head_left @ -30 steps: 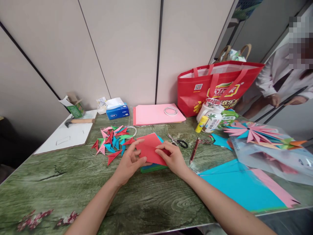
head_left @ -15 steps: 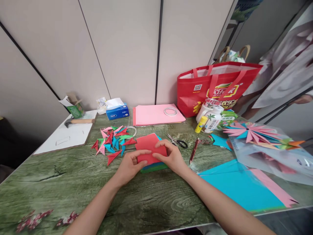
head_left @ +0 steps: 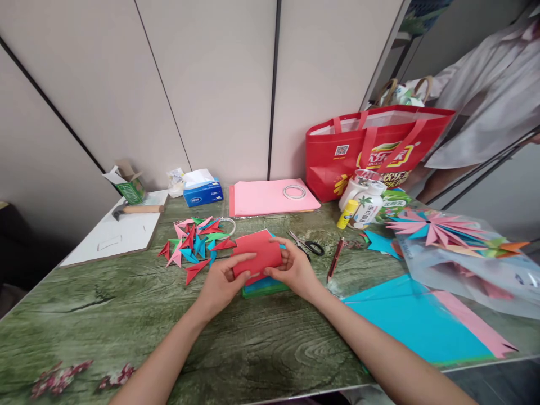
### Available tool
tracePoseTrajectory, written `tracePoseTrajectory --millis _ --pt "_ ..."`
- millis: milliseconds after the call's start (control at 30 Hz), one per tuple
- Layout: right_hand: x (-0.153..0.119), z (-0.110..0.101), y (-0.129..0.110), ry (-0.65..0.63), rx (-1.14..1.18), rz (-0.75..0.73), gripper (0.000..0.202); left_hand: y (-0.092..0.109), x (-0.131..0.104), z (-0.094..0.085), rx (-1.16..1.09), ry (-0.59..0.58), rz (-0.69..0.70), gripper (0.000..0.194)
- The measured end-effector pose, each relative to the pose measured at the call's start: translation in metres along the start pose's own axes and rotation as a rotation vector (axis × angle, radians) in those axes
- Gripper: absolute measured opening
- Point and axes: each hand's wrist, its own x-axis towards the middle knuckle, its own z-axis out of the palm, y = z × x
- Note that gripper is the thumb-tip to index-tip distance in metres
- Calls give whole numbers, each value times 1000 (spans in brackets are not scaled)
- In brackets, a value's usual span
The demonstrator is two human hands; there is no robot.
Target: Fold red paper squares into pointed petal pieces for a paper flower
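Note:
Between both hands is a piece of red paper, held above a small stack of coloured paper whose blue and green edges show. My left hand pinches the paper's lower left, thumb in front and fingers along its face. At the right edge my right hand grips it with thumb and curled fingers. Left of the hands lies a heap of folded paper pieces in red, pink, blue and green. Scissors with black handles rest just beyond my right hand.
A dark red pen and large blue sheets lie to the right. Behind stand a glue stick, a white bottle and a red bag. A hammer lies at left. A person stands at far right.
The red paper has tilted up a little and shifted left in my hands, showing more of the blue beneath. My right fingers have moved to its edge. The person at right has shifted.

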Motion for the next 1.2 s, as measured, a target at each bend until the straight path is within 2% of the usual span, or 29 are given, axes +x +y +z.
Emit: tracePoseTrajectory --millis 267,500,700,767,900,1000,1067,1100,1200 --pt "4 -2 -4 20 42 93 51 -3 1 -2 102 -7 21 34" --pt "9 -10 -7 72 4 83 48 1 3 -4 -36 31 -1 33" --pt "17 -25 -11 300 58 44 38 3 5 -12 -193 139 -36 36" --pt "17 -24 -12 314 85 2 34 4 5 -12 -196 142 -26 33" --pt "12 -13 -11 197 52 0 30 6 3 -6 -145 83 -16 33" --pt "10 -8 -9 138 -54 -53 21 7 1 -4 -202 43 -38 50" --pt "9 -9 -10 129 -114 -97 13 8 0 -5 -333 5 -65 63" --pt "8 -10 -11 130 -134 -119 11 8 1 -6 -432 -30 -81 64" --pt "8 -10 -15 103 -147 -183 4 9 4 -8 -711 -152 -168 43"
